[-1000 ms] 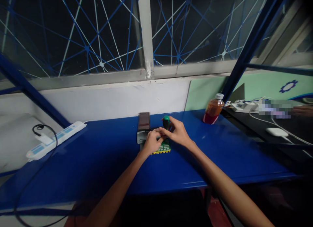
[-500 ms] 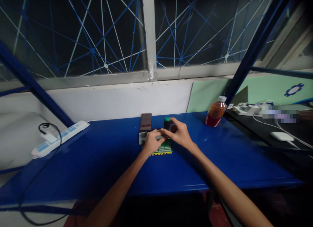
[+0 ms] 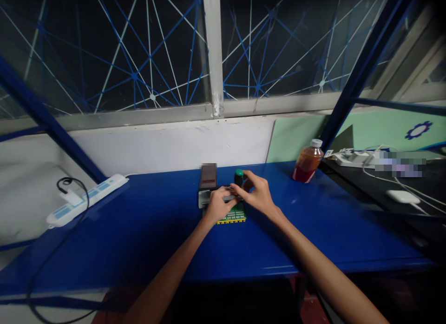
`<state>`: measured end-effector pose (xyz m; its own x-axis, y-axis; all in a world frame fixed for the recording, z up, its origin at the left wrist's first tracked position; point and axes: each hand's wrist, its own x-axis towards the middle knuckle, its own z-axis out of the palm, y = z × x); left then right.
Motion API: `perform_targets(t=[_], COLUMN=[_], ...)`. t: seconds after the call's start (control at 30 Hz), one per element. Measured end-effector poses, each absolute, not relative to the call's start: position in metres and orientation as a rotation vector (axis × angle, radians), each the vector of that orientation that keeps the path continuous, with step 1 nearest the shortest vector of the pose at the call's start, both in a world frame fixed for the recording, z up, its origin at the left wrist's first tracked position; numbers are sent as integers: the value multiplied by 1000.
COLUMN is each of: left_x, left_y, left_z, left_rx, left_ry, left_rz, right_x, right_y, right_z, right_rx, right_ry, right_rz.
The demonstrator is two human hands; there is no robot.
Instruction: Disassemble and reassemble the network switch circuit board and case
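Observation:
On the blue table, a green circuit board point(image 3: 237, 215) with pale rectangular parts and a yellow, toothed front edge lies under my hands. Curled over its left part and the grey metal block point(image 3: 202, 199) behind it is my left hand point(image 3: 219, 205), thumb and fingers bent inward; what they pinch is hidden. My right hand point(image 3: 258, 191) is bent at the board's far right, its thumb close to my left fingertips. Right beside its index finger stands a black cylinder with a green top point(image 3: 239, 176). Whatever lies between the right fingers is too small to make out.
A dark phone-like device point(image 3: 208, 176) is propped behind the grey block. To the right stands a drink bottle point(image 3: 308, 161). A white power strip point(image 3: 88, 199) with a black cable lies at left. A white charger point(image 3: 403, 196) rests on the black neighbouring surface.
Both hands stay at the board in nearly the same pose. The whole view has shifted very slightly; nothing has plainly been moved or let go.

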<state>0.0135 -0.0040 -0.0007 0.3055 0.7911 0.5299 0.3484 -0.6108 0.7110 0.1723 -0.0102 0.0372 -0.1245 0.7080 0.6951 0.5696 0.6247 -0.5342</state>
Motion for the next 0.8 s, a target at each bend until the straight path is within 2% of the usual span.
perform_targets(t=[0.23, 0.6, 0.8], left_x=[15, 16, 17], left_y=[-2, -7, -5], left_z=[-2, 4, -2], left_rx=[2094, 2125, 2172], left_ry=[994, 969, 1070], left_rz=[1279, 1198, 1244], right_x=[173, 175, 173], right_y=[-11, -9, -6], right_z=[40, 37, 35], right_rx=[-1054, -1034, -1057], right_ry=[-1846, -1865, -1817], right_rz=[99, 245, 136])
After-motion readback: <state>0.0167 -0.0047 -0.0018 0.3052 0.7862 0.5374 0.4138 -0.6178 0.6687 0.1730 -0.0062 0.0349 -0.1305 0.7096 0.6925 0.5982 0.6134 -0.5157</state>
